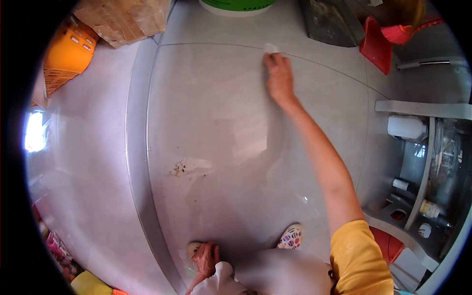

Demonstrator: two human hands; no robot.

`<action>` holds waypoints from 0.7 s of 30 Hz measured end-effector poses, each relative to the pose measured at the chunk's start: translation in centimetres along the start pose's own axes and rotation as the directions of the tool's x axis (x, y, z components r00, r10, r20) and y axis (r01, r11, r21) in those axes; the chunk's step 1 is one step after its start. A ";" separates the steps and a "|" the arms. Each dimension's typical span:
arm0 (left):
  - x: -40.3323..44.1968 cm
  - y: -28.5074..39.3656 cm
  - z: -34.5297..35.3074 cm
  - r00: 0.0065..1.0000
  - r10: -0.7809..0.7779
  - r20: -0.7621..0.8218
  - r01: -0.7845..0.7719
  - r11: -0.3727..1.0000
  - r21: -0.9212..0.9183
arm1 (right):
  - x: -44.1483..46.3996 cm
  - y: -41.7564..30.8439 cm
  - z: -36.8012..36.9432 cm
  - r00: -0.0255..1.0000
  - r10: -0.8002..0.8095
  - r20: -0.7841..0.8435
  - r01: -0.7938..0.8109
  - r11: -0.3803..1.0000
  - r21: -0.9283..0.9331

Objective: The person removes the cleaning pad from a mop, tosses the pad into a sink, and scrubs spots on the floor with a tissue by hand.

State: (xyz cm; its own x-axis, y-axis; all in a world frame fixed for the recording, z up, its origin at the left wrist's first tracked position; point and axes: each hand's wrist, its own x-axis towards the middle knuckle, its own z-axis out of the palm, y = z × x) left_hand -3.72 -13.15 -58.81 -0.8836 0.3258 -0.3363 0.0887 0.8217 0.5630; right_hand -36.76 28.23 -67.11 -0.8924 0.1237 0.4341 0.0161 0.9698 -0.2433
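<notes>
Nearest, yellow sleeve (361,258) at lower right, above pale clothing (290,270). Writing: small dark characters along the lower edge of the green-and-white bucket (237,6), cut by the frame and too small to read. On the rack (423,109) at right, white jug (407,128) and yellow-labelled bottle (429,209), with print likewise illegible. Floor (221,98): glossy grey tile, crossed by thin dark seams and streaked with reflected light; brown crumbs (179,168) scattered left of centre. Along the left, raised strip (138,123), with paler tile beyond. At upper left, carton (130,19) and orange basket (73,49); at upper right, dark pan (330,24), red dustpan (376,46) and red broom (397,34). Right hand (279,78) outstretched, fingers closed on white wad (271,48), against the floor at a seam, below the bucket. Left hand (205,258) low, over one shoe (193,247), fingers curled; impossible to tell whether gripping anything. Farther right, dotted shoe (291,236).
</notes>
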 end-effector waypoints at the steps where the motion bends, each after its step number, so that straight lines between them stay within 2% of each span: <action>1: 0.0 0.0 0.0 1.000 0.003 -0.010 -0.003 1.000 -0.005 | -0.7 -2.3 -0.3 0.999 -0.049 0.024 0.047 0.997 0.068; 4: -1.3 -0.9 1.6 0.997 -0.015 -0.077 0.024 0.993 0.117 | -5.8 -8.8 0.8 0.974 -0.111 0.198 0.051 0.957 0.286; 5: -1.5 -1.2 1.7 0.999 -0.001 -0.044 0.005 0.996 0.088 | -7.8 -11.2 0.5 0.961 -0.161 0.227 0.073 0.933 0.351; 7: -1.5 -1.9 1.3 1.000 0.017 0.005 -0.018 0.999 0.050 | -9.5 -14.7 -2.6 0.920 -0.332 0.206 0.238 0.894 0.379; 10: -1.7 -1.7 1.3 0.999 -0.049 0.023 0.047 0.996 0.073 | -11.7 -16.5 -3.8 0.862 -0.418 0.287 0.213 0.812 0.543; 13: -1.8 -1.9 1.4 1.000 -0.022 -0.016 0.023 0.996 0.086 | -9.4 -15.0 -3.7 0.943 -0.290 0.165 0.155 0.819 0.553; 15: -1.9 -2.2 1.6 0.998 0.016 -0.059 -0.012 0.998 0.065 | -5.6 -13.7 -3.9 0.973 -0.205 0.103 0.167 0.942 0.291; 17: -1.9 -2.1 1.4 0.999 0.015 -0.041 -0.012 0.997 0.076 | -3.3 -12.9 -2.9 0.987 -0.113 0.113 0.089 0.977 0.196; 20: -1.6 -2.1 1.2 0.997 0.026 -0.075 -0.022 0.999 0.047 | -3.3 -13.6 0.6 0.989 -0.067 0.130 0.044 0.985 0.165; 21: -1.6 -2.0 1.1 0.997 0.027 -0.077 -0.022 0.998 0.063 | -3.6 -14.4 1.5 0.988 -0.072 0.137 0.040 0.974 0.223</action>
State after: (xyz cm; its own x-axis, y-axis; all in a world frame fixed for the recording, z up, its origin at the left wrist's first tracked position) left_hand -1.98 -14.79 -60.28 -0.9135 0.3108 -0.2624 0.1367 0.8422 0.5216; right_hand -34.40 13.54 -66.45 -0.9445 0.0240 0.3276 -0.1204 0.9027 -0.4132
